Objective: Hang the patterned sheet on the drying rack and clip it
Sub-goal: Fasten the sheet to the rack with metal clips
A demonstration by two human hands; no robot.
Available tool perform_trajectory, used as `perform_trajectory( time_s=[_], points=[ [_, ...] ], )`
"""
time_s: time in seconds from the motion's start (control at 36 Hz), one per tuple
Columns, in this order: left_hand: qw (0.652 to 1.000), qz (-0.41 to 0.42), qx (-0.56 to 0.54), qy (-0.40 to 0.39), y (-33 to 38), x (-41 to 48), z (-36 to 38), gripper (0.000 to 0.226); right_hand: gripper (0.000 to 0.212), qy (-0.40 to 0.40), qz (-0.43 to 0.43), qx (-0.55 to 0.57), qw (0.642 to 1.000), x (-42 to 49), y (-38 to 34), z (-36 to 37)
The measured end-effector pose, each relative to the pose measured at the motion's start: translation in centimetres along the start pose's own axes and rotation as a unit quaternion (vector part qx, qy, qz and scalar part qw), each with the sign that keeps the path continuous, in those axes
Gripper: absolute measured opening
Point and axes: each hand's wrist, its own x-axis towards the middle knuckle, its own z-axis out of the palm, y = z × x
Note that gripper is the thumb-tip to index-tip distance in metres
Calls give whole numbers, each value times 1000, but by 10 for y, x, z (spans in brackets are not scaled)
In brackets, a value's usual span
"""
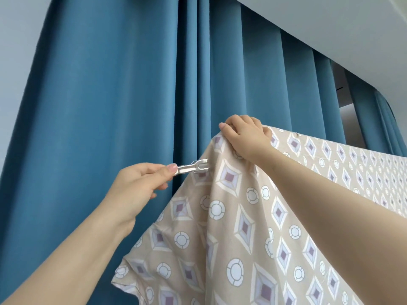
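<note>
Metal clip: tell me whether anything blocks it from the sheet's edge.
Nothing visible does. The metal clip, pinched in the left hand, reaches the edge of the patterned sheet just below the right hand gripping its top.

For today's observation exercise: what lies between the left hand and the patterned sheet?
A metal clip, pinched by the left hand, its tip at the edge of the sheet; the head view shows it.

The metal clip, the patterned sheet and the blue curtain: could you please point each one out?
metal clip (191, 167), head view, on its silver middle near the spring.
patterned sheet (242, 227), head view, on its draped front.
blue curtain (110, 84), head view, on a broad left fold.
</note>
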Motion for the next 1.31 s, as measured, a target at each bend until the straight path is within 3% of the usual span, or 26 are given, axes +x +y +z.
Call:
perform_trajectory(
  time_s=[0.33,1.17,1.31],
  points=[
    [998,38,-1,60,1,-5,7,12,31,7,6,1,1000,-1,-1,1],
    [994,57,-1,91,5,12,36,11,28,7,21,3,1000,-4,-6,-1],
    [993,73,34,85,8,16,38,14,41,4,36,59,998,-3,-3,-4]
  ],
)
